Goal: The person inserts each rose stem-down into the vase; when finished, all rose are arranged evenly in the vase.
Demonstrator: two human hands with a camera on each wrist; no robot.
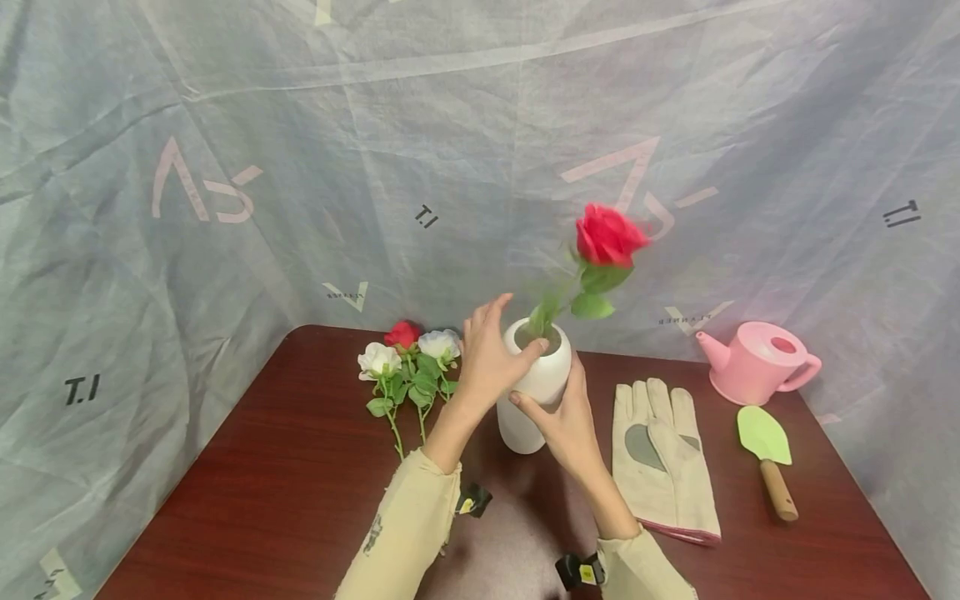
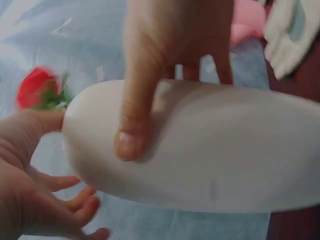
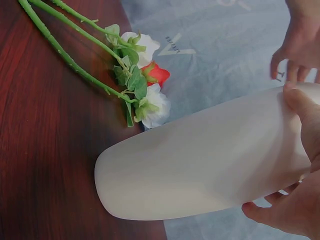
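Note:
A tall white vase (image 1: 522, 427) stands on the table, a single red rose (image 1: 609, 236) leaning to the right out of its mouth. My right hand (image 1: 570, 425) grips the vase's side; in the left wrist view the thumb lies across the white wall. My left hand (image 1: 489, 354) is at the rim with fingers spread, its thumb at the mouth's edge. In the left wrist view, the left hand's fingers (image 2: 75, 197) are loosely bent beside the vase top. The rose's lower stem is hidden inside the vase.
Left of the vase lie a red rose (image 1: 402, 335), a white rose (image 1: 378, 361) and a pale bluish-white rose (image 1: 439, 344). To the right are a pair of work gloves (image 1: 663, 467), a pink watering can (image 1: 757, 364) and a green trowel (image 1: 764, 437). A grey cloth backdrop (image 1: 480, 167) hangs behind.

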